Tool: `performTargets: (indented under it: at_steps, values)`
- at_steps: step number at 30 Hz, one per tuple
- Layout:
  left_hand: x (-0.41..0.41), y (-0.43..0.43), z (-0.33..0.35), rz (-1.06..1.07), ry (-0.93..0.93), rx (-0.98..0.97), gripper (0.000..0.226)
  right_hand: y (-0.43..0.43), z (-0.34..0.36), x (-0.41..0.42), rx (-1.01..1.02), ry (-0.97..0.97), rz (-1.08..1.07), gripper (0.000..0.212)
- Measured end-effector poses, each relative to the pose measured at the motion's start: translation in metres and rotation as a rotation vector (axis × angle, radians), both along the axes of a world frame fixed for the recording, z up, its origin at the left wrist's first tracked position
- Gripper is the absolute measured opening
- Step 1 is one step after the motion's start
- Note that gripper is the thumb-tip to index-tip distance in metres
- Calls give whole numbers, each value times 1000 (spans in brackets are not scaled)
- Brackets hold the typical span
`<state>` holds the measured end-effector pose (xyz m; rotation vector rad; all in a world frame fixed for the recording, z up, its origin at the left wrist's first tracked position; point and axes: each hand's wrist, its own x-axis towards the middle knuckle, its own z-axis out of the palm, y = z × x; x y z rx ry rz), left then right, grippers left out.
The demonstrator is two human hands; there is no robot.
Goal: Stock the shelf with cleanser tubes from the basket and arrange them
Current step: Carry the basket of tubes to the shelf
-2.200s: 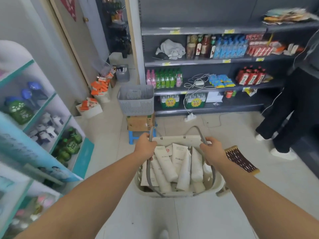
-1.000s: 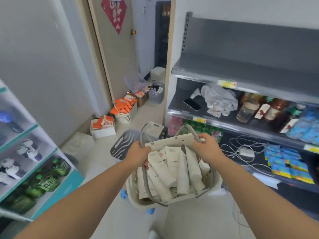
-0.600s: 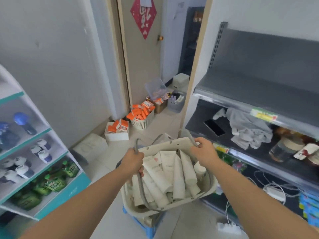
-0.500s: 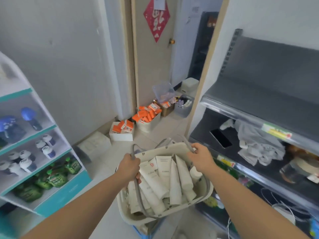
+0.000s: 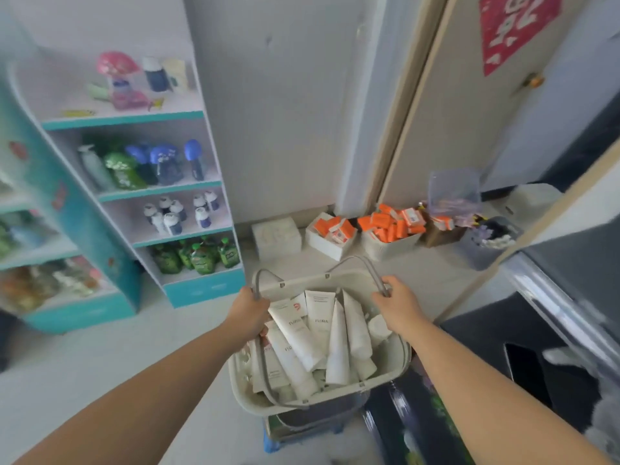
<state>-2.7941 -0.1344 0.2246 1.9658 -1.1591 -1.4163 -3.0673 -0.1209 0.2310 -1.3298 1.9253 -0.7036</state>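
Observation:
A cream plastic basket (image 5: 295,282) hangs in front of me, filled with several white cleanser tubes (image 5: 295,330) lying on one another. My left hand (image 5: 250,313) is shut on the basket's left grey handle. My right hand (image 5: 397,305) is shut on the right grey handle. The basket is above a grey bin and a blue stool, whose edges show under it. The dark grey shelf unit (image 5: 563,317) runs along my right side, close to the basket.
A teal and white display rack (image 5: 141,196) with bottles and green pouches stands at the left. White boxes of orange packs (image 5: 389,226) sit on the floor by the wall and door. A black phone (image 5: 526,370) and a grey cloth lie on the dark shelf.
My view has swung left, away from the dark shelves toward the teal rack and the door. Both hands have kept hold of the basket handles, and the basket has come along.

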Motion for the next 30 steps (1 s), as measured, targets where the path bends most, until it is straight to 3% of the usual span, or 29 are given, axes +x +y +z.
performTargets:
  at_steps: [10, 30]
  values:
    - [-13, -7, -13, 39, -47, 79, 9, -30, -40, -12, 90, -55, 65, 36]
    - [-9, -38, -23, 91, -70, 75, 8, -58, -54, -19, 119, -83, 56, 34]
